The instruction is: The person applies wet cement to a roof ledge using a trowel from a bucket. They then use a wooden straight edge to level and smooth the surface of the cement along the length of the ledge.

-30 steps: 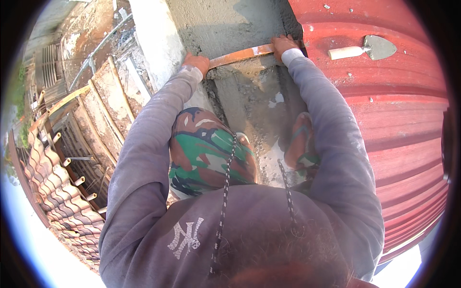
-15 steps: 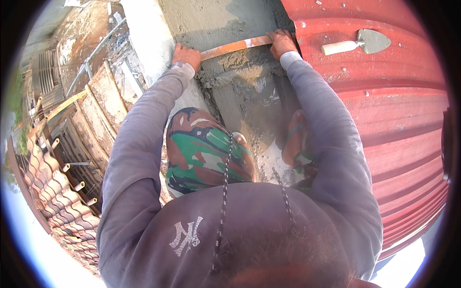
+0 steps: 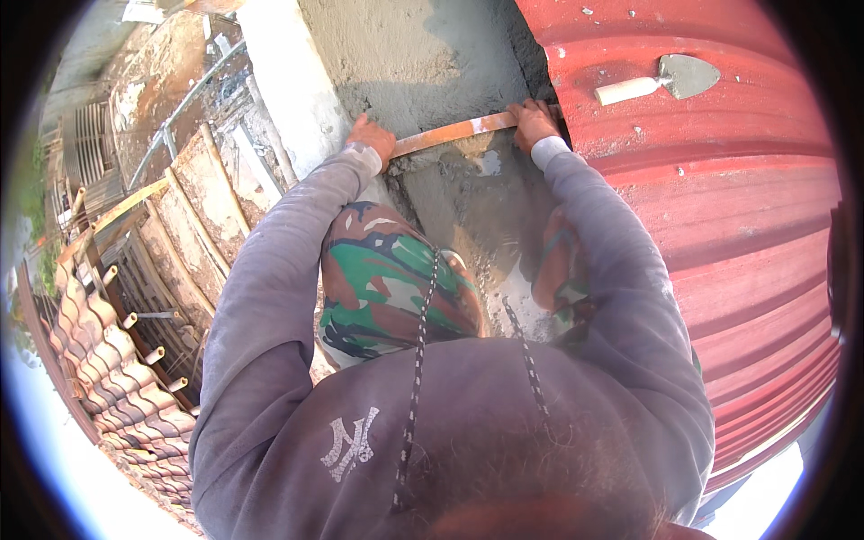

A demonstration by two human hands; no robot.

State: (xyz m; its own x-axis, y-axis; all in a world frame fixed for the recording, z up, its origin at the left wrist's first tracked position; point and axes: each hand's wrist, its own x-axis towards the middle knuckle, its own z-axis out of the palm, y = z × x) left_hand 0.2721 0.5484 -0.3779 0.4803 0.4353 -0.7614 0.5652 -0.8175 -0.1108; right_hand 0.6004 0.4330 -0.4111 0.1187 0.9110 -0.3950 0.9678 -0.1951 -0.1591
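My left hand [image 3: 372, 139] grips the left end of a long orange-brown straightedge [image 3: 450, 133], with the fingers closed around it. At its other end my right hand [image 3: 535, 123] is closed on it as well. The straightedge lies across a channel of wet grey mortar [image 3: 414, 54], its right end a little farther away than its left. Smooth mortar spreads beyond it. On the near side the grey surface is rougher, and some of it is hidden by my arms and legs. A trowel [image 3: 688, 76] with a pale handle lies apart from my right hand.
Red corrugated roofing sheets [image 3: 747, 189] fill the right side and carry the trowel. A white wall edge [image 3: 292, 81] borders the channel on the left. Farther left, clay roof tiles [image 3: 108, 360] and wooden battens [image 3: 202, 211] sit lower. My feet stand close to the mortar.
Both hands have drawn the straightedge nearer to me along the mortar. The heap of mortar seen in front of it no longer shows, and more smoothed surface lies beyond.
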